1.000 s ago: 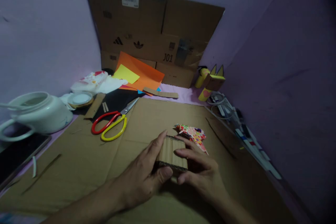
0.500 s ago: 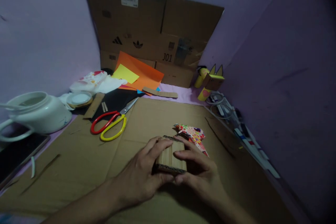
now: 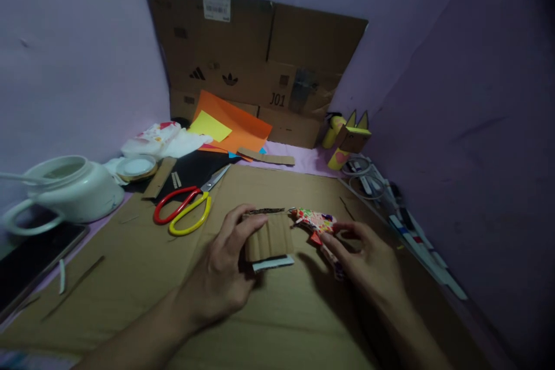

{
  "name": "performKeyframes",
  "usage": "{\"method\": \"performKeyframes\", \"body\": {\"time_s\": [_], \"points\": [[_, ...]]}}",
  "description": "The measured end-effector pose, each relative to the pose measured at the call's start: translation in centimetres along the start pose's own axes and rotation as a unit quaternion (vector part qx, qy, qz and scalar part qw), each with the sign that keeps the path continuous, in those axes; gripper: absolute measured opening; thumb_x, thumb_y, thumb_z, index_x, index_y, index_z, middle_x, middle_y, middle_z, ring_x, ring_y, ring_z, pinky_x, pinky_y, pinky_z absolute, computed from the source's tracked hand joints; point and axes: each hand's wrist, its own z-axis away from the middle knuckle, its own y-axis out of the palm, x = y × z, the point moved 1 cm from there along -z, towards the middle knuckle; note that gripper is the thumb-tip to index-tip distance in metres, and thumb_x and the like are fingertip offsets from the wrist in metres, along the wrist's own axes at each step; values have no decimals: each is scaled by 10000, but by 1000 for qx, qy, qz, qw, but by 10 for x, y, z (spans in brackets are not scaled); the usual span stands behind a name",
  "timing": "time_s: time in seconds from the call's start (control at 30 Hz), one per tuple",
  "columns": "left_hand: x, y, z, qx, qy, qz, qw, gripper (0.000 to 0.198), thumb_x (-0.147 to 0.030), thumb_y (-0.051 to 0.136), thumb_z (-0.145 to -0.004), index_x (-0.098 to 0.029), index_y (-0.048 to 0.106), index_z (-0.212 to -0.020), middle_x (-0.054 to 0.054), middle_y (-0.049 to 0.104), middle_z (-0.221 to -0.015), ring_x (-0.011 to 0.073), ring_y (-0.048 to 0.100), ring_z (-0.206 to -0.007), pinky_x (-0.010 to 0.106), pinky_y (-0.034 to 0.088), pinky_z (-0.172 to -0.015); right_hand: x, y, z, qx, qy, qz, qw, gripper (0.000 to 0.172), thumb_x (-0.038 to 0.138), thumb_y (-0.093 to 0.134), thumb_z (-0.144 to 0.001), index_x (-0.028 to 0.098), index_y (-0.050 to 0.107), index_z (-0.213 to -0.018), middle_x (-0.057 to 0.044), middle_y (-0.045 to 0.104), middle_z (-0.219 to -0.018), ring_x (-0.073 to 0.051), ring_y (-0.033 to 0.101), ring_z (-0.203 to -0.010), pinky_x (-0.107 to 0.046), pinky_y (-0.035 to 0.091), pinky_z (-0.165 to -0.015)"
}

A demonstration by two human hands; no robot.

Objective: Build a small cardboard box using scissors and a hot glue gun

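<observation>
My left hand grips a small cardboard box by its left side, fingers over the top. A pale strip shows along the box's near edge. To the right, my right hand has its thumb and fingers at a glue gun covered in flower-patterned material, with a red trigger. The gun lies on the cardboard mat, its nozzle pointing left toward the box. Whether the right fingers press on the gun is hard to tell.
Scissors with red and yellow handles lie left of the box. A white teapot and a phone are at the left. Orange paper lies behind, a yellow cardboard figure stands back right, and markers lie right.
My right hand has let go of the box and moved right to the glue gun. My left hand still holds the box, now slightly further left and turned.
</observation>
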Motion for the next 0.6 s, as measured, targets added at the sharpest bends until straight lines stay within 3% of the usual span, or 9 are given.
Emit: {"method": "performKeyframes", "body": {"time_s": [0.1, 0.23, 0.3, 0.37, 0.47, 0.53, 0.6], "points": [[2, 0, -1, -26, 10, -19, 999, 778, 58, 536, -622, -245, 305, -1301, 111, 312, -1363, 242, 352, -1277, 416, 341, -1048, 2, 1, -3, 63, 49, 120, 990, 404, 568, 650, -613, 221, 627, -819, -25, 681, -701, -229, 646, -624, -272, 409, -483], [5, -1, -2, -44, 20, -39, 998, 770, 58, 537, -627, -244, 309, -1297, 125, 312, -1362, 269, 339, -1284, 452, 345, -1034, 4, 1, -2, 75, 74, 120, 987, 371, 525, 675, -594, 212, 614, -783, -23, 679, -637, -199, 617, -528, -258, 382, -451], [6, -2, -2, -48, 17, -43, 998, 766, 57, 542, -630, -242, 308, -1295, 127, 316, -1357, 275, 336, -1283, 461, 343, -1030, 1, 0, -1, 91, 123, 39, 987, 395, 510, 698, -578, 204, 610, -810, -5, 646, -560, -176, 567, -432, -259, 376, -414], [7, -4, -3, -52, 14, -49, 997, 771, 63, 544, -631, -243, 305, -1297, 128, 314, -1358, 277, 336, -1282, 469, 337, -1030, -3, -1, 2, 111, 176, -109, 972, 423, 482, 737, -542, 191, 606, -820, 12, 616, -524, -162, 535, -399, -260, 388, -397], [9, -7, -4, -62, 19, -67, 996, 782, 73, 554, -623, -238, 308, -1297, 132, 305, -1366, 280, 325, -1289, 477, 321, -1038, -7, -3, 8, 114, 209, -345, 908, 394, 404, 780, -510, 183, 618, -794, 5, 637, -624, -164, 581, -503, -270, 475, -475], [10, -8, -4, -69, 26, -77, 994, 783, 77, 565, -615, -232, 318, -1290, 138, 295, -1373, 282, 318, -1293, 478, 318, -1040, -8, -4, 12, 113, 205, -415, 879, 384, 379, 791, -511, 191, 630, -804, 20, 620, -643, -151, 578, -529, -263, 498, -503], [11, -9, -5, -76, 30, -85, 993, 783, 84, 570, -611, -229, 323, -1285, 140, 285, -1379, 280, 318, -1293, 472, 324, -1037, -6, -6, 16, 113, 181, -419, 882, 400, 376, 804, -508, 189, 639, -821, 23, 607, -638, -143, 568, -539, -252, 500, -506]]}}
